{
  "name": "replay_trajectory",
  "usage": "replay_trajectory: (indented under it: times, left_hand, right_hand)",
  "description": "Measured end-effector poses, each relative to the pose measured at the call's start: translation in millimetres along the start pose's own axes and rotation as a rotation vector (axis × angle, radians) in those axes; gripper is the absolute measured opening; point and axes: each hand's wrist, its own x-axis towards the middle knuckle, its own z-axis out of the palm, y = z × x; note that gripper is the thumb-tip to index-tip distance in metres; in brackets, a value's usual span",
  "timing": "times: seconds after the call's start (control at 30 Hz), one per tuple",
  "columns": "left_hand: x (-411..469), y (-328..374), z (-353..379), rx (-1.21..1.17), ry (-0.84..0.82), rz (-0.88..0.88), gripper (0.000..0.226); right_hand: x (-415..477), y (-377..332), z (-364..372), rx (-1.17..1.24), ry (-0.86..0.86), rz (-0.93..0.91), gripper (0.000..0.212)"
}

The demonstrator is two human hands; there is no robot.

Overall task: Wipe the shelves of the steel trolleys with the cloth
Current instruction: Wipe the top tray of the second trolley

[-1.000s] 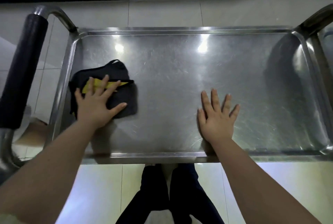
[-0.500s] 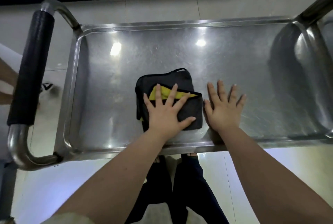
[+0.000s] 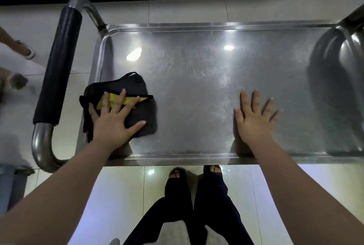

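Cloth [image 3: 137, 85], dark with a yellow fold showing, lay flat on the top shelf [image 3: 197, 71] of the steel trolley. It sat at the left end, nearer the front edge, just beside the left rim and the padded push handle [image 3: 57, 67]. The left hand [image 3: 113, 124] pressed down on it with the palm flat and the fingers spread straight across the folds, gripping nothing. That broad pose probably served to bear on as much fabric as possible, so the pad would drag across the steel rather than bunch. The right hand [image 3: 254, 124] rested well apart from the cloth, on bare metal right of the shelf's middle and near the front edge. It too lay flat with fingers fanned and held nothing, most likely to brace the body and steady the trolley against the push. Both forearms reached in over the front rim, roughly parallel. Whether the far edge and right end had been wiped could not be told.
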Motion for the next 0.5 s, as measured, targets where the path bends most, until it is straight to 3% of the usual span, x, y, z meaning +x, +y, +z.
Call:
replay_trajectory:
  times: [0.17, 0.5]
  left_hand:
    - [-8, 0, 3, -0.003, 0.012, -0.012, 0.074]
    - [-33, 37, 7, -0.060, -0.021, -0.100, 0.077]
  right_hand:
    - [-40, 12, 12, -0.056, 0.017, -0.174, 0.061]
    - [-49, 13, 23, -0.078, 0.063, -0.141, 0.058]
